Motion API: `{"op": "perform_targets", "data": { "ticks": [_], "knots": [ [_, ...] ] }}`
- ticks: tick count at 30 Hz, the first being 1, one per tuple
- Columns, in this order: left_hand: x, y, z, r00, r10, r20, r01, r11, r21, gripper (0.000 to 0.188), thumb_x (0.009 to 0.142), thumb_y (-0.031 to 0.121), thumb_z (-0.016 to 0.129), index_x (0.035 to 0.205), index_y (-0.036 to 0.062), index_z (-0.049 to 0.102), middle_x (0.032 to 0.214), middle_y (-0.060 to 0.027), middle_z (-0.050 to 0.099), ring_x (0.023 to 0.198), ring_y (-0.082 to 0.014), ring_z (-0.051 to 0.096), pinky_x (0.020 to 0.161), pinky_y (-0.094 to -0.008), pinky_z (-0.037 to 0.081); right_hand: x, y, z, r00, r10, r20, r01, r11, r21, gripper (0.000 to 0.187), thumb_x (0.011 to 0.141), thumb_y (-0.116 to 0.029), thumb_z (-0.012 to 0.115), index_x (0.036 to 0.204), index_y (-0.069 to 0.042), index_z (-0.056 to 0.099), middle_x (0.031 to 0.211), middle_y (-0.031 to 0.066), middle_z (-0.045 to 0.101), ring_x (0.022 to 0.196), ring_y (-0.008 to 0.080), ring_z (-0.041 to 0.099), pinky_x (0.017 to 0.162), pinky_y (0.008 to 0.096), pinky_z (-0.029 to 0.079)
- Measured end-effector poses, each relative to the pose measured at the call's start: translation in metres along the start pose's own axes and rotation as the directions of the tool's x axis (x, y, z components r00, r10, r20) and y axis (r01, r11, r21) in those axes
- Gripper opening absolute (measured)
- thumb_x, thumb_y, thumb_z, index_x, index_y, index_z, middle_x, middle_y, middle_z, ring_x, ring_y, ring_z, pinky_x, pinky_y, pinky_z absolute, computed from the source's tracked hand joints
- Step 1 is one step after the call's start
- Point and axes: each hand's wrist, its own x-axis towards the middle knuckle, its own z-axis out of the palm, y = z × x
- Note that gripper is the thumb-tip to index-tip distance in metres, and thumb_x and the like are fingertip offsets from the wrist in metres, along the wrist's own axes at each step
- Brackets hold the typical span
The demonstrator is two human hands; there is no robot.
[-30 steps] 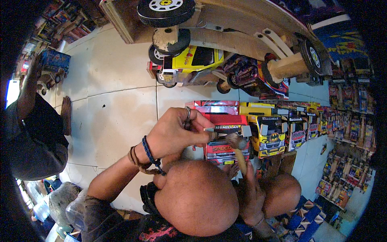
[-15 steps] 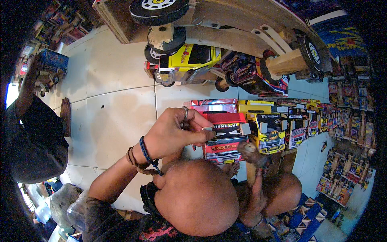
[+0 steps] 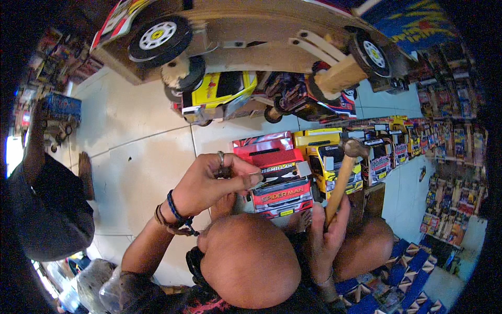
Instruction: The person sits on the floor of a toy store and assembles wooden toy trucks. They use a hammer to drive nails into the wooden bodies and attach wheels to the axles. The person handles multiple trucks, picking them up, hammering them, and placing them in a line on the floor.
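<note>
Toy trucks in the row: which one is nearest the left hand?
The red-fronted truck, at the row's left end: the left hand is at its left side. The others stand farther right, starting with the yellow-and-black truck.

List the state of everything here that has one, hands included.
Left hand: pinched on a small pale piece
Right hand: holding the hammer
Hammer: head clear of the red toy truck
Red toy truck: upright, facing the person
Yellow toy truck: upright
Large wooden toy vehicle: on its side, underside showing
</note>
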Motion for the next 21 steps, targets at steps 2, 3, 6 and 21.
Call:
{"op": "perform_targets", "data": {
  "ticks": [2,3,6,21],
  "knots": [
    [-0.0007,0.0012,-0.0001,0.998,-0.054,-0.017,0.053,0.998,-0.015,0.020,0.088,0.014,0.076,0.100,-0.0006,0.072,0.089,-0.0043,0.072,0.080,-0.0109,0.066,0.074,-0.0258,0.052,0.0063,0.0002,0.0052,1.000,0.008,-0.020,-0.007,0.998,0.056,0.050,0.097,-0.025,0.064,0.135,0.003,0.046,0.108,0.0145,0.064,0.090,0.0186,0.062,0.080,0.0322,0.051],
    [0.0003,0.0015,-0.0001,0.999,-0.045,-0.008,0.045,0.999,-0.028,0.018,0.088,0.012,0.075,0.099,-0.0009,0.070,0.087,-0.0044,0.071,0.079,-0.0116,0.066,0.074,-0.0262,0.052,0.0066,-0.0003,0.0065,0.996,0.089,-0.009,-0.088,0.994,0.065,0.050,0.095,-0.026,0.068,0.134,0.001,0.050,0.109,0.0137,0.065,0.089,0.0168,0.063,0.079,0.0323,0.052],
    [0.0019,0.0012,-0.0002,0.999,-0.035,0.000,0.035,0.999,-0.010,0.021,0.088,0.015,0.077,0.101,-0.0003,0.070,0.082,-0.0007,0.068,0.072,-0.0073,0.062,0.067,-0.0220,0.050,0.0089,0.0009,0.0085,0.988,0.137,0.073,-0.143,0.986,0.085,0.051,0.094,-0.026,0.069,0.134,0.000,0.051,0.109,0.0130,0.067,0.089,0.0156,0.063,0.080,0.0321,0.052],
    [0.0020,-0.0029,-0.0040,0.996,-0.083,0.021,0.085,0.991,-0.102,0.019,0.091,0.010,0.072,0.106,-0.0013,0.070,0.095,-0.0052,0.071,0.084,-0.0111,0.065,0.077,-0.0269,0.054,0.0083,0.0045,0.0087,0.996,0.029,0.080,-0.026,0.999,-0.030,0.032,0.097,-0.020,0.064,0.123,-0.001,0.061,0.090,0.0041,0.064,0.081,0.0129,0.055,0.073,0.0279,0.045]
  ]
}}
